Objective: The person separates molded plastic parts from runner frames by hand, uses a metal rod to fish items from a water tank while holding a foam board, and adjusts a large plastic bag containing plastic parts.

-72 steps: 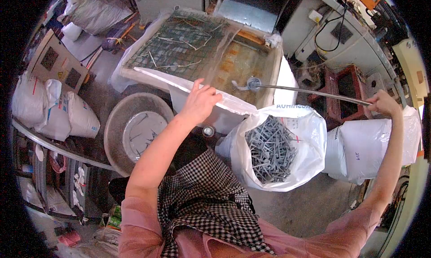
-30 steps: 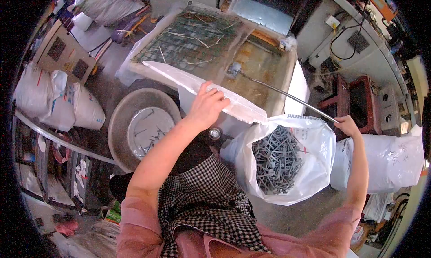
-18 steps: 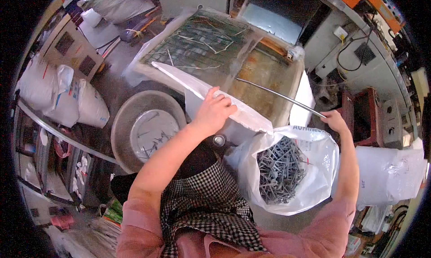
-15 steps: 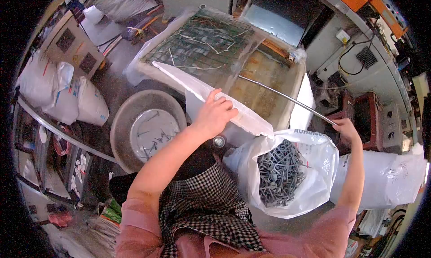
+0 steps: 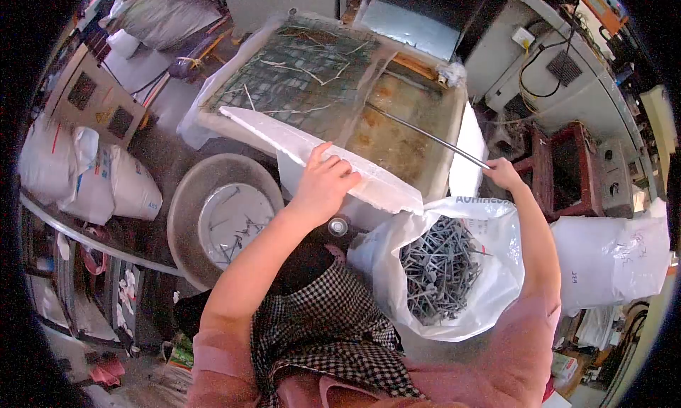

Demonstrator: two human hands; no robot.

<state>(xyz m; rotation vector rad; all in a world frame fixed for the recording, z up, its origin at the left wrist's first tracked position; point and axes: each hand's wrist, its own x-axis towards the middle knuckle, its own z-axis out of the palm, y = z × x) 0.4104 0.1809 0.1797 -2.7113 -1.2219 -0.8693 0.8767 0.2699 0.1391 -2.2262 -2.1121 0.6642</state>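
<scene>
My left hand (image 5: 326, 181) rests over the edge of a long white board (image 5: 305, 147) at the front of the water tank (image 5: 454, 135), its fingers curled on the board. My right hand (image 5: 501, 174) is closed round the end of a thin metal rod (image 5: 425, 135). The rod slants left into the cloudy water, and its far end is hidden near the netting (image 5: 291, 71). Below the tank's right corner stands an open white bag (image 5: 496, 266) full of grey, nail-like pieces (image 5: 440, 269).
A round basin (image 5: 186, 216) with several grey pieces inside stands left of my left arm. Full white sacks (image 5: 131, 184) are at the far left, and another white sack (image 5: 603, 259) lies at the right. Reddish frames (image 5: 567, 170) and a grey cabinet (image 5: 553, 60) stand behind.
My right hand has come left and inward with the rod. The rod's scoop end, seen earlier in the water, has gone out of sight by the netting. My left hand keeps its place on the board.
</scene>
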